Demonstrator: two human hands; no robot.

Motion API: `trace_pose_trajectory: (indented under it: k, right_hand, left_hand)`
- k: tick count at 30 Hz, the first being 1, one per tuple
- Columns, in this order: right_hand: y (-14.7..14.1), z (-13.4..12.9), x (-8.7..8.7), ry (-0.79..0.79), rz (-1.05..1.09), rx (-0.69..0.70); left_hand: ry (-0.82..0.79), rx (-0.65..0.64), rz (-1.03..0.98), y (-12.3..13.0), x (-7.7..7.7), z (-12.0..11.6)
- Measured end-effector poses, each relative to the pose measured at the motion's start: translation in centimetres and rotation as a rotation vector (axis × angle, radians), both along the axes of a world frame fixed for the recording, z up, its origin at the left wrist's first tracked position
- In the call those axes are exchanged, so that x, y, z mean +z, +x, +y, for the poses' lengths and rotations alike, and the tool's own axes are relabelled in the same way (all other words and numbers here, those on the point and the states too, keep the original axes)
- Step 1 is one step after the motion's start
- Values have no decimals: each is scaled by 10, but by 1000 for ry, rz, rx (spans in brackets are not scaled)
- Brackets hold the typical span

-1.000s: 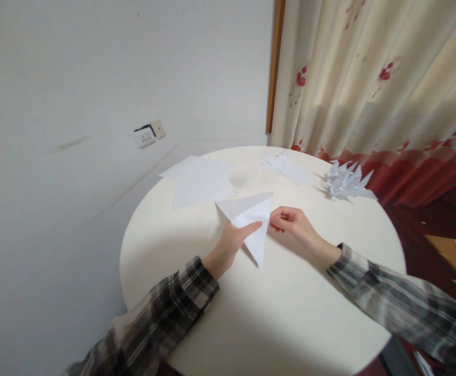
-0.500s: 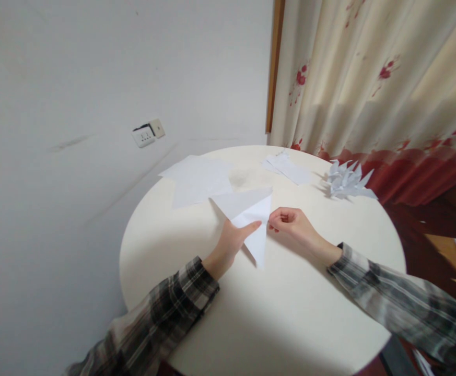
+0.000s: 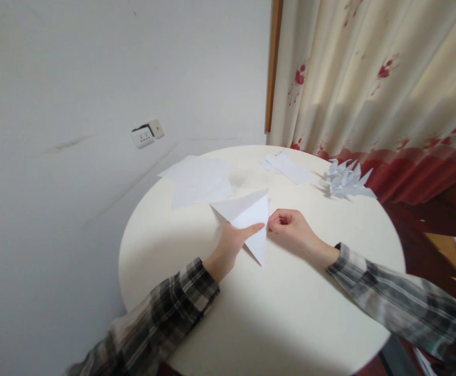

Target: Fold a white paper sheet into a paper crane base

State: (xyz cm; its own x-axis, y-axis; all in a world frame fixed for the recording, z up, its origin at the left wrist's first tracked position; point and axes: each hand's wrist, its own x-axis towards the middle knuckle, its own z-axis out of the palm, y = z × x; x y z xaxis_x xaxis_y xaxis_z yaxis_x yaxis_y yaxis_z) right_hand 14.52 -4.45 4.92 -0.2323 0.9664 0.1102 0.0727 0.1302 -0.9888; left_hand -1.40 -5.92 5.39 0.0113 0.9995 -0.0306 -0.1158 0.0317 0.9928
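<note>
round white table | flat sheets | paper slips | folded paper cluster

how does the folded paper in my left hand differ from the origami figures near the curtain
The folded paper is one piece with broad faces; the origami figures form a cluster of narrow points.
The folded paper is held in the left hand; the origami figures sit untouched at the edge of the round table.
Both are white.

The right hand has curled tighter, with the left thumb nearer the edge of the folded paper.
</note>
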Motion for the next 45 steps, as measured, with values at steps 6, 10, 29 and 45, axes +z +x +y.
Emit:
trace_pose_trajectory:
  k: [6,10,29,45]
  right_hand:
    - [-1,1,-4,-4,13,2]
    - [0,1,-2,-18,35,8]
    - [-2,-6,15,-141,127,46]
    - [1,-5,18,-94,122,74]
  left_hand:
    - [26,24,-3,0,-3,1]
    - [46,30,-8,1,-4,2]
    - [14,-88,-148,1,-10,2]
    - [46,-56,-142,2,-3,1]
